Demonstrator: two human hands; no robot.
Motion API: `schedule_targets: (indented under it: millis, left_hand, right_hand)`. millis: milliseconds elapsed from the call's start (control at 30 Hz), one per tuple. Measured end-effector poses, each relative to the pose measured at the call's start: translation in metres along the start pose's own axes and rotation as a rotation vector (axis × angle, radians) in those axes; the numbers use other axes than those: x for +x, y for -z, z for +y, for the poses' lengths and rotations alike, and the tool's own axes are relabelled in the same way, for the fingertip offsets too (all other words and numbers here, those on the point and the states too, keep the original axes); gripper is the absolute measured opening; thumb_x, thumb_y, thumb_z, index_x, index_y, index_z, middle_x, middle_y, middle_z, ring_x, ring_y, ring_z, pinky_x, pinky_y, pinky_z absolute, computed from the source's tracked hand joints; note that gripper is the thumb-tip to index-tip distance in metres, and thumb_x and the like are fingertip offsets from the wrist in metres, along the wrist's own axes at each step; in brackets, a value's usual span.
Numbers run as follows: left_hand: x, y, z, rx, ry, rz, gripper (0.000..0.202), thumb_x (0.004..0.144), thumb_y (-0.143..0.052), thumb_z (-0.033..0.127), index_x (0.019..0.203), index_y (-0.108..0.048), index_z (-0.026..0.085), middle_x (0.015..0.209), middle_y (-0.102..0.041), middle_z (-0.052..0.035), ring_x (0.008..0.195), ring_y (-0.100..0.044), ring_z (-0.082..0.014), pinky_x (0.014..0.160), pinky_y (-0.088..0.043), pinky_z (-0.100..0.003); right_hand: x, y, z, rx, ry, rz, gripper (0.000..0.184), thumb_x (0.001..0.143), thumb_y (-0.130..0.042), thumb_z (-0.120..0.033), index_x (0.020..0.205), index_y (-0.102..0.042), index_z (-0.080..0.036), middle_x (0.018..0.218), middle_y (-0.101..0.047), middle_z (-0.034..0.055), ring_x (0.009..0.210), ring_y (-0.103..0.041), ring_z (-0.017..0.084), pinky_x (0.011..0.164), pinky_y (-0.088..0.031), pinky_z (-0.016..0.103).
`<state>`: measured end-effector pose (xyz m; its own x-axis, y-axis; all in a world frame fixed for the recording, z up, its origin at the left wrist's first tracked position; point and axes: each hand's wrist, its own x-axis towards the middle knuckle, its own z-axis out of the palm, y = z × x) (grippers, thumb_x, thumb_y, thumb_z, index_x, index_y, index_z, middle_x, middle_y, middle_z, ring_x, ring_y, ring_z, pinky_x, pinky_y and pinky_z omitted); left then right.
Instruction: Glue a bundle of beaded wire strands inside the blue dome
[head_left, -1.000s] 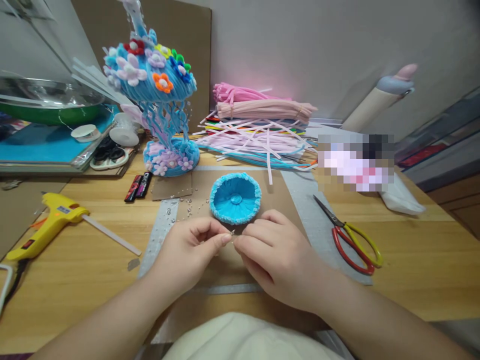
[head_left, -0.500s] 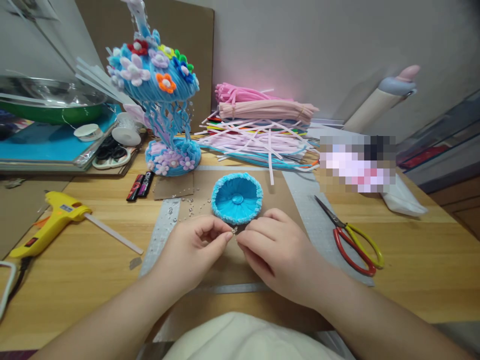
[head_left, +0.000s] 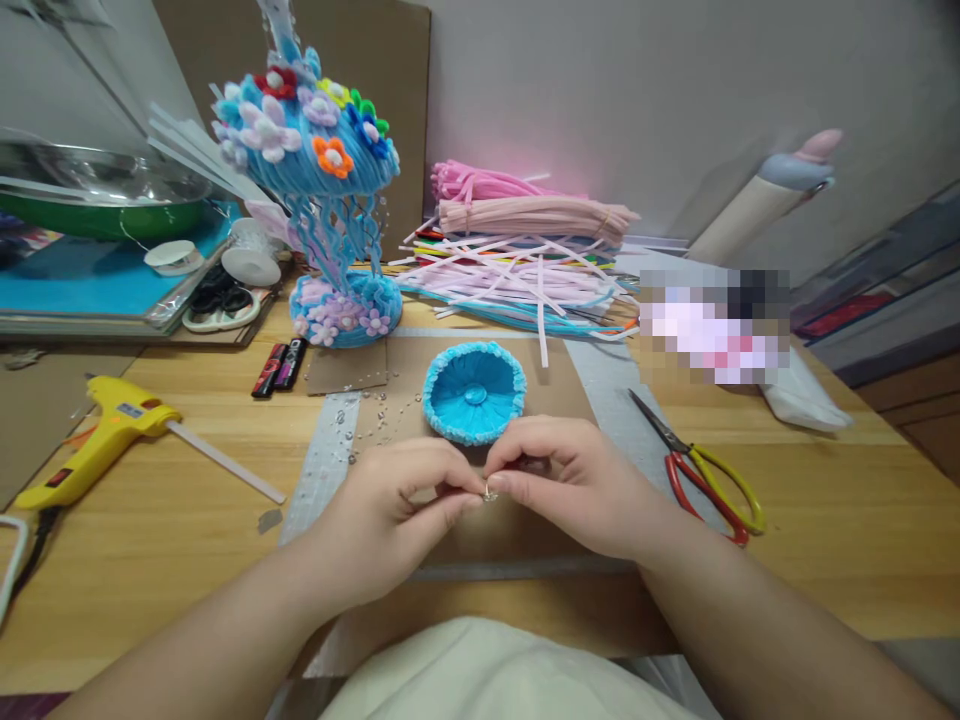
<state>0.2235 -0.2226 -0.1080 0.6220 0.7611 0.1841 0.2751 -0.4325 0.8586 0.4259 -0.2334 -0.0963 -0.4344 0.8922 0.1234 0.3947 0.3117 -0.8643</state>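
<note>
Between my two hands sits a tiny shiny piece (head_left: 490, 494), clear and gold-coloured; it is too small to name exactly. My left hand (head_left: 409, 505) pinches it from the left with thumb and forefinger. From the other side my right hand (head_left: 574, 485) pinches it too, fingertips close to those of the left. Just beyond the fingers lies a light-blue pipe-cleaner bowl (head_left: 474, 395), its hollow side showing, with a round disc in its middle. Small clear beads (head_left: 349, 430) are scattered on the mat left of the bowl.
Scissors (head_left: 701, 465) lie on the right, a yellow glue gun (head_left: 112, 430) on the left. Behind stand a flowered blue pipe-cleaner jellyfish lamp shape (head_left: 307, 150) and bundled pipe cleaners (head_left: 525, 260). A cardboard sheet and grey cutting mat (head_left: 600, 375) lie under the hands.
Both hands have shifted slightly right and toward me with the tiny piece. My right hand has turned, its thumb and forefinger now showing in a pinch on it.
</note>
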Motion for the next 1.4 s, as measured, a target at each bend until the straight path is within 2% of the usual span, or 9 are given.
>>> schedule_targets:
  millis: [133,267,433,533,667,800,1000,1133,1400]
  left_hand:
    - [-0.002,-0.004,0.002,-0.168,0.086,0.134,0.008,0.082,-0.061,0.015,0.077,-0.066,0.018,0.074,-0.067,-0.001,0.071,-0.061,-0.0132,0.067,-0.046,-0.024]
    - [-0.002,-0.01,-0.001,-0.435,0.232,0.218,0.005,0.079,-0.066,0.017,0.074,-0.067,0.018,0.073,-0.067,-0.0005,0.067,-0.059,-0.0117,0.062,-0.046,-0.022]
    - [0.001,-0.009,-0.008,-0.853,0.369,0.169,0.007,0.078,-0.07,0.024,0.074,-0.067,0.018,0.065,-0.062,0.0028,0.057,-0.056,-0.0079,0.058,-0.046,-0.02]
    - [0.001,-0.008,-0.009,-0.922,0.387,0.125,0.009,0.078,-0.07,0.025,0.075,-0.067,0.017,0.064,-0.061,0.0027,0.056,-0.055,-0.0072,0.058,-0.046,-0.019]
    - [0.0,-0.011,-0.007,-0.865,0.406,0.125,0.007,0.077,-0.071,0.023,0.076,-0.068,0.017,0.066,-0.062,0.0026,0.056,-0.055,-0.0064,0.057,-0.046,-0.018]
    - [-0.001,-0.012,-0.003,-0.685,0.385,0.144,0.006,0.077,-0.069,0.022,0.075,-0.066,0.017,0.066,-0.062,0.0019,0.058,-0.056,-0.0083,0.056,-0.047,-0.019]
    - [-0.006,-0.006,-0.001,0.088,-0.133,0.267,0.015,0.08,-0.059,0.005,0.087,-0.064,0.017,0.081,-0.067,-0.0023,0.077,-0.061,-0.0117,0.069,-0.047,-0.022]
    - [-0.009,-0.006,-0.003,0.261,-0.273,0.294,0.021,0.08,-0.057,0.0,0.094,-0.063,0.015,0.087,-0.066,-0.0043,0.082,-0.061,-0.0116,0.072,-0.049,-0.02]
    - [-0.011,-0.012,-0.002,0.257,-0.265,0.353,0.021,0.078,-0.059,0.0,0.093,-0.063,0.015,0.085,-0.067,-0.0022,0.08,-0.062,-0.0088,0.072,-0.048,-0.017]
  right_hand:
    - [0.0,-0.006,0.0,0.261,-0.079,0.016,0.01,0.081,-0.061,-0.018,0.072,-0.064,-0.016,0.068,-0.06,0.0003,0.066,-0.054,0.014,0.061,-0.043,0.025]
    - [-0.002,-0.016,0.001,0.292,-0.039,0.075,0.01,0.08,-0.061,-0.016,0.071,-0.062,-0.016,0.067,-0.06,-0.0001,0.065,-0.054,0.014,0.062,-0.043,0.026]
    - [-0.007,-0.025,-0.002,0.235,0.049,0.197,0.005,0.083,-0.059,-0.015,0.085,-0.061,-0.017,0.077,-0.061,0.0004,0.071,-0.056,0.013,0.065,-0.046,0.025]
    - [-0.009,-0.029,-0.003,0.269,0.081,0.314,0.012,0.083,-0.06,-0.014,0.094,-0.061,-0.019,0.082,-0.062,0.0007,0.078,-0.058,0.014,0.071,-0.048,0.026]
    - [-0.008,-0.028,-0.005,0.227,0.099,0.354,0.007,0.083,-0.06,-0.012,0.085,-0.062,-0.018,0.082,-0.061,0.0013,0.079,-0.058,0.014,0.073,-0.046,0.026]
    - [-0.007,-0.023,-0.006,0.27,0.008,0.276,0.005,0.083,-0.061,-0.014,0.079,-0.062,-0.018,0.079,-0.061,0.0009,0.077,-0.057,0.015,0.072,-0.045,0.027]
    - [-0.005,-0.019,-0.001,0.367,-0.184,0.169,0.003,0.082,-0.063,-0.022,0.082,-0.063,-0.019,0.082,-0.063,0.0008,0.081,-0.057,0.017,0.075,-0.044,0.029]
    - [-0.004,-0.018,-0.001,0.311,-0.109,0.188,0.002,0.081,-0.065,-0.018,0.082,-0.064,-0.019,0.084,-0.064,0.0008,0.083,-0.059,0.017,0.078,-0.044,0.029]
    - [-0.006,-0.023,-0.002,0.145,0.132,0.329,0.008,0.082,-0.065,-0.011,0.08,-0.065,-0.018,0.079,-0.064,0.0009,0.077,-0.059,0.014,0.072,-0.046,0.026]
